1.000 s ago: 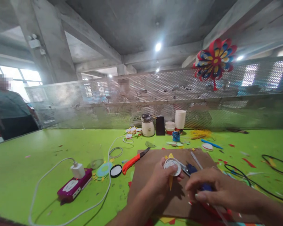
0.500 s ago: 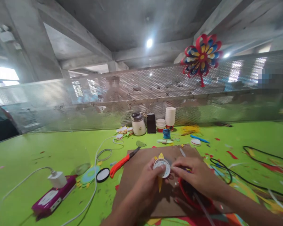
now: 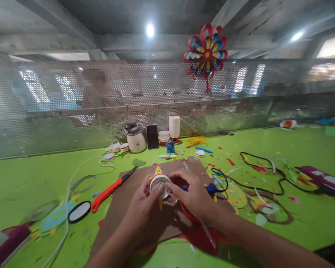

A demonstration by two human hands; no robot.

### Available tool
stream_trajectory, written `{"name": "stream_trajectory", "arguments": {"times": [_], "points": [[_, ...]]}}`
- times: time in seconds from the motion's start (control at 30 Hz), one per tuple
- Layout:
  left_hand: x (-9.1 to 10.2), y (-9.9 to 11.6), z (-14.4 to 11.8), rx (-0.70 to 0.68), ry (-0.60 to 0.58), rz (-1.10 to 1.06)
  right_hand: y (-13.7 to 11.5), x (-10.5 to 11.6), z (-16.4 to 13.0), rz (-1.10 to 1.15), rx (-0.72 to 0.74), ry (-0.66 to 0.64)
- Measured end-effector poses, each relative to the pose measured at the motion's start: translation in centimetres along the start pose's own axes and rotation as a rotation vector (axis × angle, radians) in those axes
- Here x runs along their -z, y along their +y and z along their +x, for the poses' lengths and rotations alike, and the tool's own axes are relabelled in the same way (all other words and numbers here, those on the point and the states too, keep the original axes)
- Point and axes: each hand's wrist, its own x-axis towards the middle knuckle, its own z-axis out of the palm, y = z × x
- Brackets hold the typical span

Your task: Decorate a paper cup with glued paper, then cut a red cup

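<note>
Rimmed disc (image 3: pixel 157 180) looks light, crushable; I'd hold its edge. Left fingers (image 3: pixel 155 193) grip it; right fingers (image 3: pixel 176 190), I can't tell.

A small round white piece (image 3: pixel 158 179) with yellow paper points (image 3: pixel 158 170) sits tilted above a brown board (image 3: pixel 115 199); its partly covered face seems speckled.

A lidded jug (image 3: pixel 136 142), a dark slab (image 3: pixel 152 136) and white cups (image 3: pixel 174 127) stand on a green bench (image 3: pixel 25 175) below a red-rimmed flower ornament (image 3: pixel 207 55).
</note>
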Motion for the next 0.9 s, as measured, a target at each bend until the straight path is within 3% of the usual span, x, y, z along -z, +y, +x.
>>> {"name": "stream_trajectory", "arguments": {"times": [0.23,0.5,0.9], "points": [[-0.1,0.2,-0.6,-0.026,-0.050,-0.039,-1.1,-0.1,-0.9,-0.113,0.166,0.153],[-0.9,0.0,-0.6,0.019,-0.001,-0.128,-0.8,-0.4,-1.4,-0.200,0.151,0.204],[-1.1,0.8,-0.4,-0.033,0.059,0.050,-0.8,-0.3,-1.2,-0.341,0.285,0.215]]}}
